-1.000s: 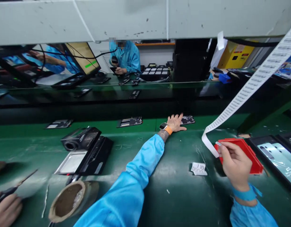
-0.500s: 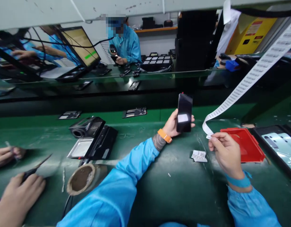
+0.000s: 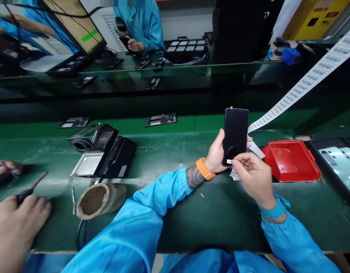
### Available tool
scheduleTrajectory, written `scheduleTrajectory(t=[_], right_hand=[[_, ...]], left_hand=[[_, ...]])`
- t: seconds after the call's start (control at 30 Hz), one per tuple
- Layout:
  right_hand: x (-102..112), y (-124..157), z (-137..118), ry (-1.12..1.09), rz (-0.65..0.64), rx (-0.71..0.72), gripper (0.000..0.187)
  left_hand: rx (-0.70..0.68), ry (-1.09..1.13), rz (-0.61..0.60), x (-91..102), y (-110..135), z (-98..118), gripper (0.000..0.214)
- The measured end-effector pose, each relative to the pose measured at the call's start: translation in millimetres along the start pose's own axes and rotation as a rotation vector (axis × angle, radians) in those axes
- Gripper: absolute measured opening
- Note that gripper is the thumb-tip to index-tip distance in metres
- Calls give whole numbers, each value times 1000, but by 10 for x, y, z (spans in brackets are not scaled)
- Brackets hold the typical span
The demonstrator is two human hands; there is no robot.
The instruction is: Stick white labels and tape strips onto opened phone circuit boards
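My left hand [image 3: 216,153] grips a black smartphone [image 3: 236,131] upright, its dark screen towards me and a small red tab at its top edge. Between the thumb and finger of my right hand [image 3: 253,174] is a small white label [image 3: 229,162], held over the phone's lower end. Whether the label touches the screen I cannot tell. Behind the phone hangs a long strip of barcode labels [image 3: 301,89], coming down from the upper right. A printed paper scrap [image 3: 235,175] lies partly hidden under my hands.
A red tray [image 3: 291,161] and pale green phone covers [image 3: 338,165] are at the right. On the left stand a black device [image 3: 122,159], a brown round pot [image 3: 102,199] and a co-worker's hands [image 3: 22,223] with a soldering iron. Opened phones [image 3: 162,119] lie along the back ledge.
My right hand has carried the small label left, away from the strip, to the phone's lower end. My left hand has shifted the phone to the right. The head view has tipped downward.
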State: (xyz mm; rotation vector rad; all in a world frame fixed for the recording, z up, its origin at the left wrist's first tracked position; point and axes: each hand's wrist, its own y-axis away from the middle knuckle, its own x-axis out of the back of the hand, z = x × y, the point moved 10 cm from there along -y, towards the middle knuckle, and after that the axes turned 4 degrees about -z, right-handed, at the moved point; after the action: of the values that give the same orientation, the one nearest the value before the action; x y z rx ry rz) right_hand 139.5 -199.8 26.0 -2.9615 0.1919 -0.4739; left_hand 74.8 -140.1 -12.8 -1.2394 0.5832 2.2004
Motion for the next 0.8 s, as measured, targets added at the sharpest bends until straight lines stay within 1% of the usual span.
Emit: scheduleTrajectory(t=[0.2, 0.3, 0.37, 0.43, 0.5, 0.57, 0.63, 0.67, 0.7, 0.73, 0.8], right_hand=[[-14, 6, -140, 169, -19, 104, 9], [-20, 32, -252, 281, 0, 195, 8], [-17, 33, -282, 345, 7, 232, 9], [14, -2, -208, 390, 2, 195, 12], [95, -55, -68, 432, 16, 112, 22], [237, -86, 22, 453, 99, 70, 30], [337, -86, 41, 366, 172, 94, 30], [342, -83, 46, 281, 174, 111, 31], [314, -84, 58, 186, 148, 119, 34], [263, -89, 79, 93, 104, 114, 38], [182, -100, 149, -55, 48, 59, 46]], left_hand=[[-16, 13, 6, -37, 34, -6, 74], [1, 11, 46, -37, 55, -22, 71], [15, 12, 80, -26, 77, -31, 72], [0, 14, 101, -19, 94, -4, 72], [-22, 5, 104, -20, 100, 36, 69], [-71, -38, 132, 5, 100, 102, 56], [-193, -135, 208, 64, 124, 233, 38], [-252, -206, 251, 87, 148, 296, 35], [-287, -283, 283, 97, 170, 336, 37], [-291, -356, 297, 93, 184, 346, 41], [-223, -445, 266, 64, 188, 290, 43]])
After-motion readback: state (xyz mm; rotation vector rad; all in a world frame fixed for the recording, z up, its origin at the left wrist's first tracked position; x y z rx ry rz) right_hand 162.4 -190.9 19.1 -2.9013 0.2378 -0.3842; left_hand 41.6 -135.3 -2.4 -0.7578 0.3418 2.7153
